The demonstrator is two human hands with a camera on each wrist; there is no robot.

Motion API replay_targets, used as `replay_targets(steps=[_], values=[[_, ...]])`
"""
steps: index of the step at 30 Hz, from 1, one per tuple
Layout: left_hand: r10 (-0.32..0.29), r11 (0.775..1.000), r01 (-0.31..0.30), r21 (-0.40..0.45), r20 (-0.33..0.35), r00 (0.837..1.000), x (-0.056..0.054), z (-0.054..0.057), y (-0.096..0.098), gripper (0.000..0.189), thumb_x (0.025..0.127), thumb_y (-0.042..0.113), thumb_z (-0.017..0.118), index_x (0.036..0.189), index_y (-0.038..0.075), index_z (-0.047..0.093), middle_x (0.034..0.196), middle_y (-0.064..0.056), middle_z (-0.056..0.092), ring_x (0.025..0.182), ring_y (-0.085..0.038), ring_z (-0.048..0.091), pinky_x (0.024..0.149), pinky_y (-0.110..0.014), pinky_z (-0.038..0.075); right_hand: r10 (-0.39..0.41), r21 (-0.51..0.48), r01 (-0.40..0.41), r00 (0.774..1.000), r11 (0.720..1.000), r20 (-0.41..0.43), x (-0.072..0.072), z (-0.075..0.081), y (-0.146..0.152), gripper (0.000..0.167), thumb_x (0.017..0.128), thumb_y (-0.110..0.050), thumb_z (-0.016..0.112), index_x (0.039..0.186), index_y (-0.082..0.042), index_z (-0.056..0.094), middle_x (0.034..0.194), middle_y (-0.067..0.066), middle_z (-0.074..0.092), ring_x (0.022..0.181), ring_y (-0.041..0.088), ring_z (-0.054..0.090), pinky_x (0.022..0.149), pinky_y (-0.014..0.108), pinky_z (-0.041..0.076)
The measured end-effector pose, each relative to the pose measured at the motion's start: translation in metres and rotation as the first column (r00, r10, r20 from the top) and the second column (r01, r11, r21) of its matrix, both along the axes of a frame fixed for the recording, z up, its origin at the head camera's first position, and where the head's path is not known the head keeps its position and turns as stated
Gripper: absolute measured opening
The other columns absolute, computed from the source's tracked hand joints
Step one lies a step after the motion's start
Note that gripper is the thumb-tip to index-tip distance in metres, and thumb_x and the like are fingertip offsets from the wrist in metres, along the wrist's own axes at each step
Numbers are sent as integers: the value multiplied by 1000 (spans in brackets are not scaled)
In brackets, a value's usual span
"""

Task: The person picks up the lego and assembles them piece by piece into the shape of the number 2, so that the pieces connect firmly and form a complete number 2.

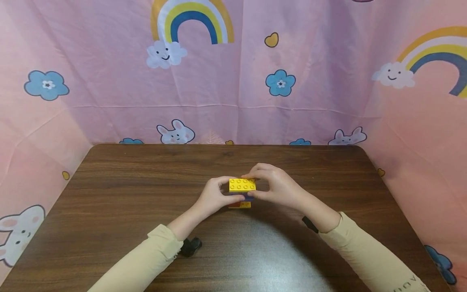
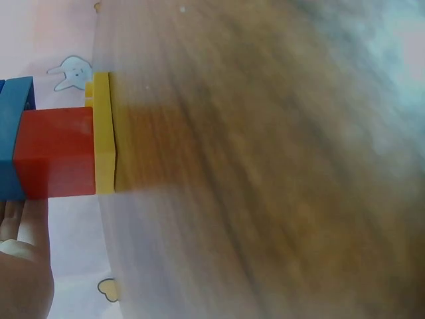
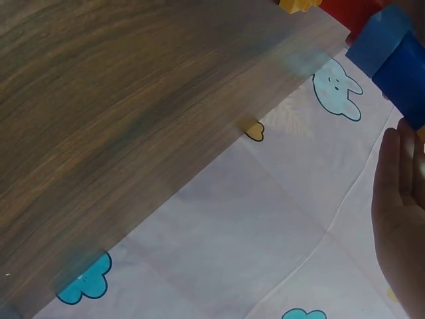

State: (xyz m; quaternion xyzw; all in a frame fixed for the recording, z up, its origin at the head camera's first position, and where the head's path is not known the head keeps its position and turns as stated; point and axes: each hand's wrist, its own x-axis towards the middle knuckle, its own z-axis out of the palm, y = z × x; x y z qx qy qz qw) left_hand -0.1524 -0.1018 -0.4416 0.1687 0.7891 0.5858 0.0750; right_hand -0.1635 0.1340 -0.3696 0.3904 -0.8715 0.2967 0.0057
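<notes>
A stack of toy building bricks stands upright at the middle of the table. On top is a yellow brick point(image 1: 242, 187) with round studs; blue bricks point(image 3: 400, 66) lie below it, then a red brick point(image 2: 56, 153) and a thin yellow piece point(image 2: 104, 133) at the bottom. My left hand point(image 1: 212, 197) steadies the stack from the left, its thumb across the front at the blue level. From the right, my right hand point(image 1: 279, 186) pinches the top yellow brick between thumb and fingers. Part of the stack's front is hidden behind my left thumb.
The brown wooden table point(image 1: 146, 170) reaches back to a pink patterned cloth point(image 1: 211, 89), which also hangs at both sides. A black object point(image 1: 191, 246) shows by the left cuff, and another dark piece point(image 1: 310, 224) by the right forearm.
</notes>
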Motion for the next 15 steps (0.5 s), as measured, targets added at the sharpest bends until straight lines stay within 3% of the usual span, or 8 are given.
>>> replay_targets(steps=[7,15], values=[[-4,1000,4,-1,39,999,0,-3,-8,48,89,9,87,132,-2,70,135,-22,71,127,-37,70,107,-42,60,-18,26,18,1000,999,-4,1,1,0,41,86,-14,90,125,-9,77,112,2,74,104,16,69,92,38,63],[21,1000,-21,-8,61,998,2,-6,-22,47,88,6,87,130,-4,70,137,-23,68,131,-40,66,109,-44,58,-28,21,28,1000,999,14,1,-5,3,46,85,-16,91,127,-8,76,115,4,73,107,21,70,94,44,63]])
